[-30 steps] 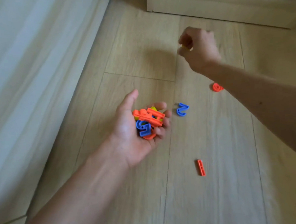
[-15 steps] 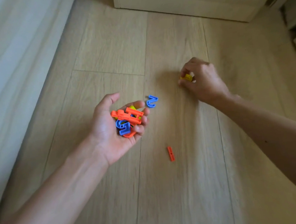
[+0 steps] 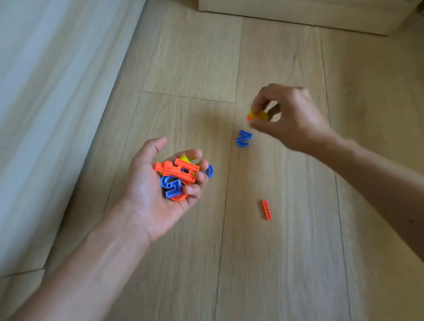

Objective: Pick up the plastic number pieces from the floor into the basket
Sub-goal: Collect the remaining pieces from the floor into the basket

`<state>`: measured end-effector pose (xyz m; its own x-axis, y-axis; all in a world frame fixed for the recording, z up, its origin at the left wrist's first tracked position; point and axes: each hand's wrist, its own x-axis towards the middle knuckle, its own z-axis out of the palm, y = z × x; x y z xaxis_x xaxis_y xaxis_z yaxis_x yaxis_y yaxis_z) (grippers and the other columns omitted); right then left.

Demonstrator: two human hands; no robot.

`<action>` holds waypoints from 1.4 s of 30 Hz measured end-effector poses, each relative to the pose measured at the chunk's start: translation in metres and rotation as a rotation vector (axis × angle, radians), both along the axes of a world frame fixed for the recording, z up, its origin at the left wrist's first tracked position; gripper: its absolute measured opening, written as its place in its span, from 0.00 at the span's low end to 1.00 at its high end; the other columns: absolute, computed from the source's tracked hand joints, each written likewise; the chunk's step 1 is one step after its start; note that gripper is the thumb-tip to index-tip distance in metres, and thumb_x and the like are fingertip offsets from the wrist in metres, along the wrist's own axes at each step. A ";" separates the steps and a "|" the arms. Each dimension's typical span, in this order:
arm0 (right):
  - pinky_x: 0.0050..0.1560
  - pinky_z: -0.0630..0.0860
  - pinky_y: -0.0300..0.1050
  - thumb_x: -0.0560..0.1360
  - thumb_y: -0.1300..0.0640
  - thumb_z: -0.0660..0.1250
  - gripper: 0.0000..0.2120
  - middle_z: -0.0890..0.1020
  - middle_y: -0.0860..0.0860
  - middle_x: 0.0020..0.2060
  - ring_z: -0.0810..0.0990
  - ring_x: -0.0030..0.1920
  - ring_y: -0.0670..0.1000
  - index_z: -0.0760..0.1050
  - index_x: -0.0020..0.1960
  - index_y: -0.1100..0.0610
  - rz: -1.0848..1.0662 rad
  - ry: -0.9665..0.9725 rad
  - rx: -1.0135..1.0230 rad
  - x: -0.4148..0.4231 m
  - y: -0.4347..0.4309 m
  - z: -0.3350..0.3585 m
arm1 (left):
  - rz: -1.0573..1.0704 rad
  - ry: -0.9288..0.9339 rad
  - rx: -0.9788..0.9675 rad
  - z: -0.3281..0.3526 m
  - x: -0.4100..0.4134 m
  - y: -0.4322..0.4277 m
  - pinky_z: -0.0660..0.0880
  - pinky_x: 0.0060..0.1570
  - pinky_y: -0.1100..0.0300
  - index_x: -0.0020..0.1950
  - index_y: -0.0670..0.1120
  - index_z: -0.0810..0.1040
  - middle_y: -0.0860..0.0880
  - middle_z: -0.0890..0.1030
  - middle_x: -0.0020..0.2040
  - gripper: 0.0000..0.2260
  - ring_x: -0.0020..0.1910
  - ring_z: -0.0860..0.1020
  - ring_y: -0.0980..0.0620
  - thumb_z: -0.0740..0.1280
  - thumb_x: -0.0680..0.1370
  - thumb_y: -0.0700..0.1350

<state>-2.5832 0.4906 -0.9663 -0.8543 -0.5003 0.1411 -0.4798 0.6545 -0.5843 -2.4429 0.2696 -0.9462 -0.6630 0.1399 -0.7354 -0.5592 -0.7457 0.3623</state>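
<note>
Yellow plastic number piece (image 3: 259, 115): lifted clear of the pale wooden floor (image 3: 306, 267), where the fingers were closing on it half a second ago.
Right hand (image 3: 289, 119): fingers narrow, thumb and fingertips pinching the yellow piece; an orange edge at the thumb tip may be a second piece, though blur hides it.
Left hand (image 3: 148, 195): palm up as before, fingers loosely cupped round a heap of orange, blue and yellow number pieces (image 3: 176, 175).
Blue plastic 2 (image 3: 243, 138): on the floor just below the right thumb tip, untouched.
Orange plastic bar (image 3: 266, 209): on the floor, well apart from both sets of fingers, unmoved.
Basket: not in view.
Meaning: one piece fewer on the floor; it probably joins the left-hand heap, and at least two pieces remain.
</note>
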 end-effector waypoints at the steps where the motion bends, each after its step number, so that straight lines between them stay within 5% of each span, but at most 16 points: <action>1: 0.43 0.79 0.40 0.71 0.60 0.75 0.05 0.82 0.51 0.41 0.81 0.41 0.48 0.78 0.43 0.58 0.065 0.004 0.001 0.009 -0.009 0.000 | 0.004 -0.006 -0.005 -0.001 0.003 -0.002 0.66 0.24 0.66 0.44 0.39 0.80 0.40 0.79 0.40 0.21 0.32 0.74 0.49 0.60 0.75 0.56; 6: 0.49 0.75 0.53 0.73 0.61 0.73 0.04 0.81 0.54 0.44 0.77 0.46 0.53 0.78 0.44 0.61 0.118 0.003 0.143 0.027 -0.021 -0.015 | 0.016 -0.027 -0.023 -0.004 0.014 -0.008 0.66 0.24 0.65 0.45 0.39 0.80 0.40 0.79 0.41 0.21 0.32 0.74 0.49 0.60 0.75 0.57; 13: 0.45 0.72 0.50 0.73 0.63 0.69 0.05 0.78 0.54 0.45 0.74 0.47 0.56 0.73 0.46 0.59 0.077 0.062 0.247 0.035 -0.024 -0.028 | 0.005 -0.024 -0.027 -0.001 0.012 -0.002 0.66 0.23 0.66 0.43 0.39 0.81 0.41 0.79 0.38 0.22 0.31 0.74 0.49 0.59 0.76 0.57; 21: 0.45 0.76 0.57 0.73 0.64 0.69 0.04 0.79 0.56 0.43 0.77 0.42 0.57 0.74 0.45 0.62 0.031 0.035 0.167 0.032 -0.022 -0.026 | -0.007 -0.028 -0.015 -0.002 0.015 -0.002 0.65 0.24 0.66 0.43 0.39 0.80 0.41 0.79 0.39 0.22 0.32 0.73 0.49 0.59 0.76 0.57; 27: 0.45 0.76 0.46 0.72 0.61 0.74 0.07 0.82 0.52 0.43 0.79 0.42 0.50 0.76 0.45 0.59 0.258 -0.012 -0.062 0.069 -0.054 -0.007 | 0.022 -0.045 0.003 -0.002 0.015 -0.005 0.64 0.23 0.66 0.44 0.39 0.78 0.41 0.78 0.38 0.22 0.32 0.73 0.50 0.60 0.76 0.58; 34: 0.50 0.73 0.56 0.76 0.63 0.67 0.07 0.78 0.56 0.49 0.75 0.51 0.56 0.75 0.54 0.62 0.417 0.015 0.270 0.083 -0.069 -0.015 | 0.034 -0.046 0.000 -0.003 0.020 -0.006 0.64 0.23 0.66 0.42 0.39 0.79 0.42 0.78 0.39 0.22 0.32 0.73 0.50 0.60 0.75 0.58; 42: 0.45 0.74 0.53 0.76 0.61 0.64 0.05 0.76 0.54 0.47 0.73 0.48 0.56 0.71 0.52 0.58 0.328 0.060 0.328 0.085 -0.078 -0.018 | 0.037 -0.058 -0.011 -0.006 0.024 -0.003 0.65 0.24 0.66 0.42 0.39 0.80 0.42 0.78 0.39 0.22 0.32 0.73 0.50 0.60 0.76 0.58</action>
<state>-2.4985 0.4126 -0.9846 -0.6384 -0.7693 -0.0250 -0.7192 0.6078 -0.3367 -2.4190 0.2667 -0.9524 -0.6241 0.1075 -0.7739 -0.5512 -0.7626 0.3385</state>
